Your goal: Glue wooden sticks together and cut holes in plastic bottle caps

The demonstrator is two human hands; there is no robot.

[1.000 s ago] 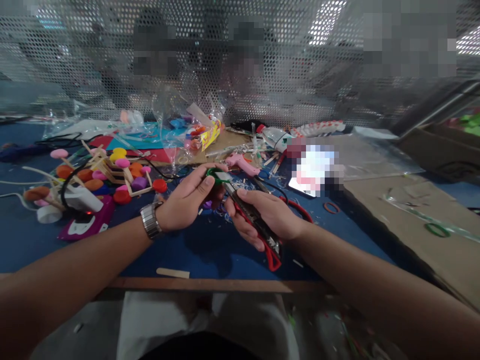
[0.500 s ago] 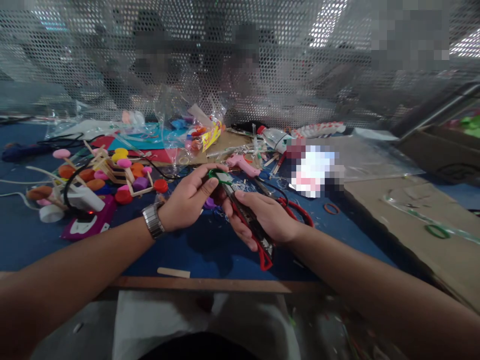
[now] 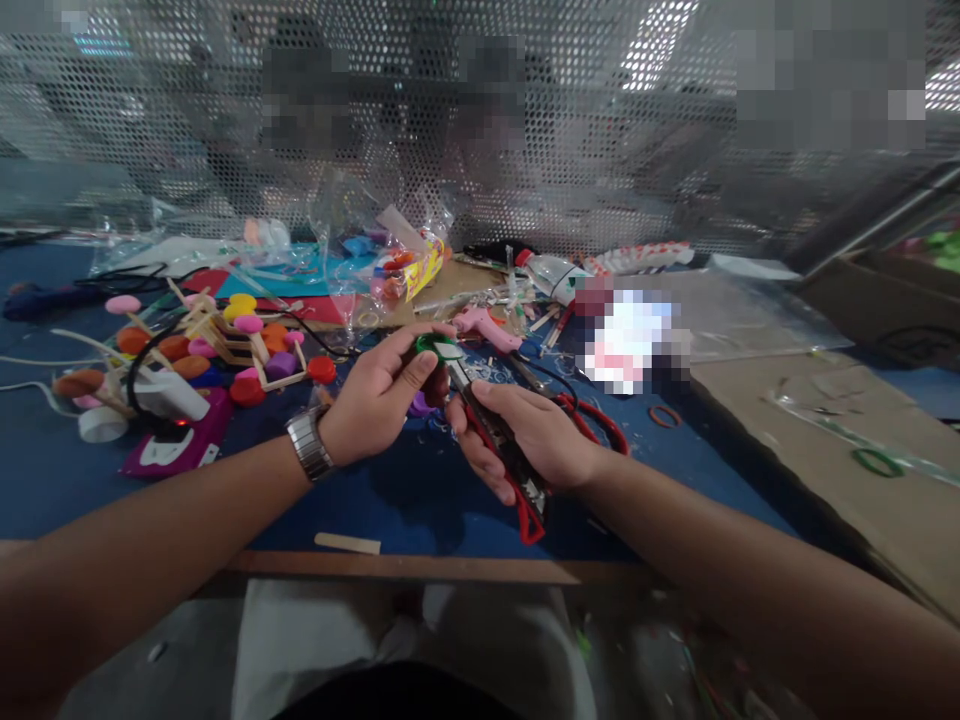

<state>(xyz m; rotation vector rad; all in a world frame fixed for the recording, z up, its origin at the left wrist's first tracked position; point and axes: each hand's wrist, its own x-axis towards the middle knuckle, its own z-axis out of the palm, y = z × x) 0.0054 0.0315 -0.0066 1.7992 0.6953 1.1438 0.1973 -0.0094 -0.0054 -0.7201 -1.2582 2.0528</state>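
Observation:
My left hand, wearing a metal watch, pinches a round green plastic piece between thumb and fingers. Wrapped around a red and black utility knife is my right hand. The knife points up and to the left, its blade meeting the green piece. Whether the blade is inside the piece or against its rim I cannot tell. Just beyond both hands lies a pink glue gun. Red looped handles stick out behind my right hand.
Wooden sticks joined with coloured caps stand left, near a purple power block with a white plug. A bottle, a bright phone screen and cardboard lie beyond and right. One flat stick lies by the front edge.
The green piece has tilted slightly in my left hand, and the blade shows a little more clearly against it. Both hands keep nearly the same place and grip.

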